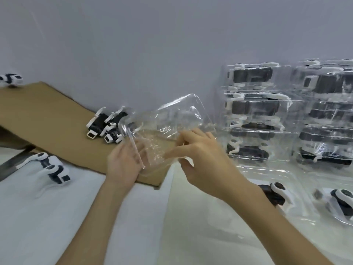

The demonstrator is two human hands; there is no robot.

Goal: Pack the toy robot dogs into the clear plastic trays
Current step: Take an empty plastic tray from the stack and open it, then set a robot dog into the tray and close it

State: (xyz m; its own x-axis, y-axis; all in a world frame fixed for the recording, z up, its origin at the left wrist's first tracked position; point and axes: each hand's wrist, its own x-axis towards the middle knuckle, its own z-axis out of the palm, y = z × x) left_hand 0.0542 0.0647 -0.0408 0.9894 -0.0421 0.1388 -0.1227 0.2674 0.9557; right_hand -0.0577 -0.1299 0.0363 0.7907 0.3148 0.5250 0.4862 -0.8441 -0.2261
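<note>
An empty clear plastic tray [172, 119] is tilted up above the table in the middle of the view. My left hand [124, 165] holds its near left edge, fingers curled under the rim. My right hand [198, 159] pinches its near right edge between thumb and fingers. Two black-and-white toy robot dogs [105, 127] lie on a brown cardboard sheet [47, 119] just left of the tray. Another dog [51, 169] lies on the white table at the left. One more dog [11, 79] sits at the far left edge.
Stacks of filled clear trays [256, 111] stand against the wall at the right, a second stack [328, 111] beside them. More trays holding dogs [340, 199] lie flat at the lower right. A grey wall closes the back.
</note>
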